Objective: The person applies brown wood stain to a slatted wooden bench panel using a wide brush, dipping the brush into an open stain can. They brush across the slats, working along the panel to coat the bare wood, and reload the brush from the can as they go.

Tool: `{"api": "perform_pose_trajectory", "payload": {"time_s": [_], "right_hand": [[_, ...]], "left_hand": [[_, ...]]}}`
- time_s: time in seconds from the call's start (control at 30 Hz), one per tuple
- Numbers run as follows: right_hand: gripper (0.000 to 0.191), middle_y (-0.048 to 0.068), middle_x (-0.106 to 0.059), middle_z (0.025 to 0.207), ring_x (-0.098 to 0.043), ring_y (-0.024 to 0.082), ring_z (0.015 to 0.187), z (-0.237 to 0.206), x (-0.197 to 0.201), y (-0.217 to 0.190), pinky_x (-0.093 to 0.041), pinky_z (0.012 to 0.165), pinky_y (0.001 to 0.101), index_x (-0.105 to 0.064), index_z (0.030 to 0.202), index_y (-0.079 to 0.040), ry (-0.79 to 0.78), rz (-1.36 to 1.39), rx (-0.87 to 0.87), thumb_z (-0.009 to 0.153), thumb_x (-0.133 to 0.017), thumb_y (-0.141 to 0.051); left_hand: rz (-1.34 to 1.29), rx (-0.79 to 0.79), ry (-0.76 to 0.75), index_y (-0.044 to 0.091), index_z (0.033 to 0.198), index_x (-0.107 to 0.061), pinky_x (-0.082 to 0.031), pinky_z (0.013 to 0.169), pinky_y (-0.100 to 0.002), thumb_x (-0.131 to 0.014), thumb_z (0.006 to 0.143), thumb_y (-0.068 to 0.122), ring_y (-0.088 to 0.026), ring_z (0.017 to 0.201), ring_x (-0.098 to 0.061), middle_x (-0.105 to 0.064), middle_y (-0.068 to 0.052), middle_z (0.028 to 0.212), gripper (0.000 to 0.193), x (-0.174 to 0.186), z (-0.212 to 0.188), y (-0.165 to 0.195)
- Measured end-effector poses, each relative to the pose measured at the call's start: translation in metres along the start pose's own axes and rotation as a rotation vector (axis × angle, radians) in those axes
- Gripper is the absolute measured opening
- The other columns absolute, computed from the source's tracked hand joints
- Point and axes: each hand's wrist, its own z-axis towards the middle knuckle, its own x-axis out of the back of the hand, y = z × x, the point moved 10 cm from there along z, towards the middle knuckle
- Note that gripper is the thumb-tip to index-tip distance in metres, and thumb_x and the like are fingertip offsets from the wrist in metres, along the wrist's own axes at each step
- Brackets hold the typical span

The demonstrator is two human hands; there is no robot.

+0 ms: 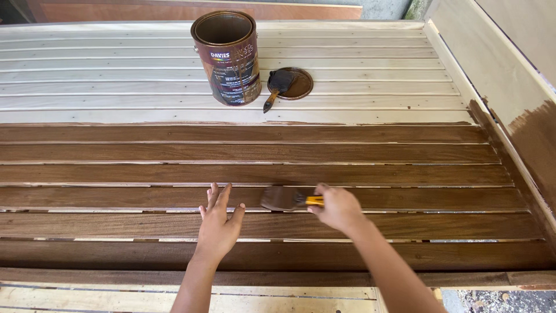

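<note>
My right hand (339,207) grips the yellow handle of a wide paintbrush (286,199), its dark bristles pressed on a brown-stained wooden slat (405,198). My left hand (219,223) lies flat with fingers spread on the stained slats just left of the brush, holding nothing. The near slats are dark brown; the far slats (116,75) are bare pale wood.
An open brown tin can (227,58) stands on the bare slats at the back. Beside it lies its round lid (294,83) with a second, smaller brush (278,87) resting on it. A partly stained side board (521,110) rises along the right edge.
</note>
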Motion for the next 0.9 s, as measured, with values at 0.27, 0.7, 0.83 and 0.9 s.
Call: {"api": "perform_pose_trajectory", "payload": {"time_s": [0.27,0.7,0.83,0.9], "right_hand": [[0.052,0.010,-0.060,0.055,-0.060,0.025,0.053,-0.009,0.007,-0.020,-0.048,0.060,0.0423,-0.070,0.084,-0.007,-0.074,0.346,-0.094,0.101,-0.056,-0.054],[0.055,0.006,-0.077,0.089,-0.073,0.020,0.082,-0.028,0.018,0.126,-0.060,0.083,0.0413,-0.072,0.125,-0.021,-0.074,0.162,-0.375,0.087,-0.069,-0.061],[0.060,0.004,-0.077,0.099,-0.071,0.021,0.096,-0.063,0.034,0.239,-0.055,0.093,0.0448,-0.078,0.119,-0.019,-0.052,0.070,-0.494,0.084,-0.070,-0.066],[0.062,0.012,-0.081,0.091,-0.073,0.024,0.085,-0.089,0.036,0.303,-0.058,0.089,0.0465,-0.081,0.117,-0.014,-0.091,0.077,-0.594,0.085,-0.068,-0.066]], "left_hand": [[-0.025,-0.027,0.039,0.011,0.154,-0.038,-0.004,0.123,-0.056,-0.059,0.095,0.034,-0.033,0.157,-0.007,-0.015,-0.023,0.166,0.067,0.001,0.001,0.008],[-0.024,-0.057,-0.052,0.013,0.155,-0.035,-0.001,0.125,-0.053,-0.058,0.096,0.035,-0.030,0.157,-0.005,-0.014,-0.020,0.167,0.067,-0.033,0.001,0.047],[-0.032,-0.056,-0.064,0.013,0.155,-0.035,-0.001,0.125,-0.053,-0.057,0.096,0.035,-0.030,0.157,-0.005,-0.014,-0.020,0.167,0.067,-0.041,0.001,0.049],[-0.030,-0.053,-0.064,0.013,0.155,-0.035,-0.001,0.124,-0.053,-0.058,0.096,0.035,-0.030,0.157,-0.005,-0.014,-0.021,0.167,0.067,-0.044,0.000,0.049]]}}
